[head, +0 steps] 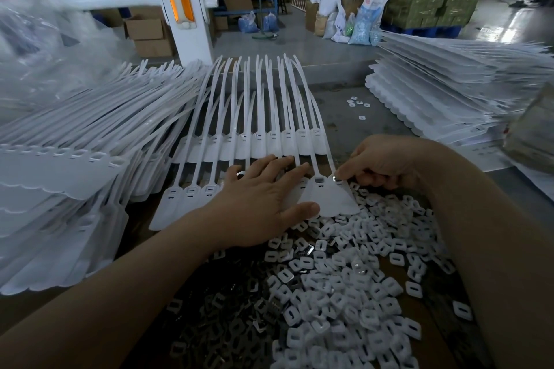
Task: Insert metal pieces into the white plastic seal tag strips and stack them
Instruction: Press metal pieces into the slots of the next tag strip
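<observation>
A joined sheet of white seal tag strips (192,198) lies in front of me, its long tails fanning away toward the far edge. My left hand (263,204) rests flat on the sheet's tag heads, fingers spread and thumb under the right edge. My right hand (380,162) pinches a small metal piece (337,179) at the slot of the rightmost tag head. A second sheet of strips (269,141) lies just behind the first.
A heap of white caps (344,293) and dark metal pieces (227,317) fills the near table. Stacks of strip sheets rise at the left (60,177) and back right (449,90). A few loose caps (356,103) lie on the grey table beyond.
</observation>
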The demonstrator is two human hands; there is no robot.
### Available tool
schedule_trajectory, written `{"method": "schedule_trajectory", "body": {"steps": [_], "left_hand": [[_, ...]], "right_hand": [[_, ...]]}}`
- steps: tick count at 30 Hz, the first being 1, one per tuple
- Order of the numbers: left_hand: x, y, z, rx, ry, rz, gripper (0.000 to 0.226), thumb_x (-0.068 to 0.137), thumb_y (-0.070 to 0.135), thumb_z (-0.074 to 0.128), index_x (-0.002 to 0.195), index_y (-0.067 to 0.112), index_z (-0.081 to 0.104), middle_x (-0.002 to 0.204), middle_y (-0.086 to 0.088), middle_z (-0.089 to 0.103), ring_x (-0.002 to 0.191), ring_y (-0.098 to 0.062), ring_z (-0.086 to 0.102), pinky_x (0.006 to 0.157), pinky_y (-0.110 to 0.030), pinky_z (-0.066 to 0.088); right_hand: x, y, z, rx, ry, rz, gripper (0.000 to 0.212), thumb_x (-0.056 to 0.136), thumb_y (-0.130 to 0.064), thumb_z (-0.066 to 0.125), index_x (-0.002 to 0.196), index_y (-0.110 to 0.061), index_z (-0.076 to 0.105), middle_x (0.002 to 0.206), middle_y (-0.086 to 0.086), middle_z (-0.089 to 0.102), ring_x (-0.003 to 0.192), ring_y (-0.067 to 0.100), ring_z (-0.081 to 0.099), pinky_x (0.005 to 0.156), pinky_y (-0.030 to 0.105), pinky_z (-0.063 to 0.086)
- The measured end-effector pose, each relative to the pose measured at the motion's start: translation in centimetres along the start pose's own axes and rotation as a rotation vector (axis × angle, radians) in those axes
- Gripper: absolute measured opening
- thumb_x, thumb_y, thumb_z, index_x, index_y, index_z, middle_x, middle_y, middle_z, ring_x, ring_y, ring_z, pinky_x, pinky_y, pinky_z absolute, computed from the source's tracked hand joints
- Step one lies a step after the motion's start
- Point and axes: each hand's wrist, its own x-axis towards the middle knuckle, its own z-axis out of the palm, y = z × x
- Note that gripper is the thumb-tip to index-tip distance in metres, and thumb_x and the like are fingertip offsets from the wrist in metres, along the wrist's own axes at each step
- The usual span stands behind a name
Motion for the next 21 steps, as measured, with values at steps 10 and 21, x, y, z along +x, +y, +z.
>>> {"method": "schedule_trajectory", "body": {"steps": [10,21], "left_hand": [[-0.15,0.14,-0.29,-0.005,-0.009,-0.003,0.088,0.072,0.086,-0.001,0.151,0.048,-0.007,0.162,0.019,-0.007,0.148,-0.005,-0.012,0.117,-0.059,0.002],[-0.17,0.21,-0.35,-0.007,-0.013,-0.006,0.087,0.072,0.086,-0.002,0.151,0.048,-0.008,0.162,0.019,-0.007,0.148,-0.006,-0.012,0.117,-0.059,0.002]], "right_hand": [[-0.19,0.05,-0.06,-0.013,-0.017,-0.018,0.038,0.076,-0.029,0.081,0.059,-0.013,0.052,0.050,0.001,0.043,0.039,0.012,0.030,0.036,0.019,0.024],[-0.31,0.17,0.11,0.052,-0.002,-0.075,0.028,0.078,-0.024,0.078,0.068,-0.011,0.056,0.045,-0.002,0.044,0.037,0.010,0.029,0.037,0.018,0.021]]}}
